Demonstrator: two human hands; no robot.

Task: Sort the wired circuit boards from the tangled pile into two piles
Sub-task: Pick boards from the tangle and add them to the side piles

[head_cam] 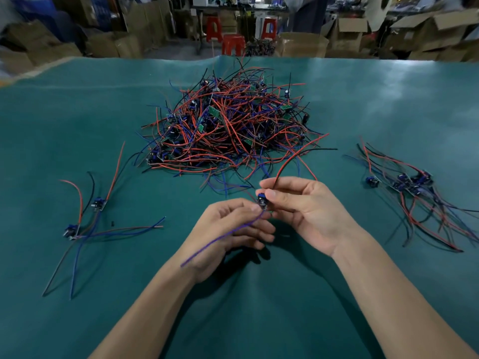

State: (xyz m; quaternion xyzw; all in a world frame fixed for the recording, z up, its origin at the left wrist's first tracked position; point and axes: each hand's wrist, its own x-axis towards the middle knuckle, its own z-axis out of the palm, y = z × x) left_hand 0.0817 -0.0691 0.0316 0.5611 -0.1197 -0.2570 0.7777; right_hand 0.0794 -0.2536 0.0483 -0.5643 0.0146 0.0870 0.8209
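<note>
A big tangled pile (233,125) of small circuit boards with red, blue and black wires lies in the middle of the green table (388,99). Just in front of it, both hands hold one small wired board (261,200) above the table. My right hand (305,211) pinches the board and its red wire between thumb and fingers. My left hand (233,229) pinches the board's lower end, and a blue wire (220,237) trails over its palm. A small left pile (85,216) has two boards. The right pile (412,185) has several boards.
Beyond the table's far edge stand cardboard boxes (300,45) and red plastic stools (233,42). Loose wire ends stick out from the big pile toward my hands.
</note>
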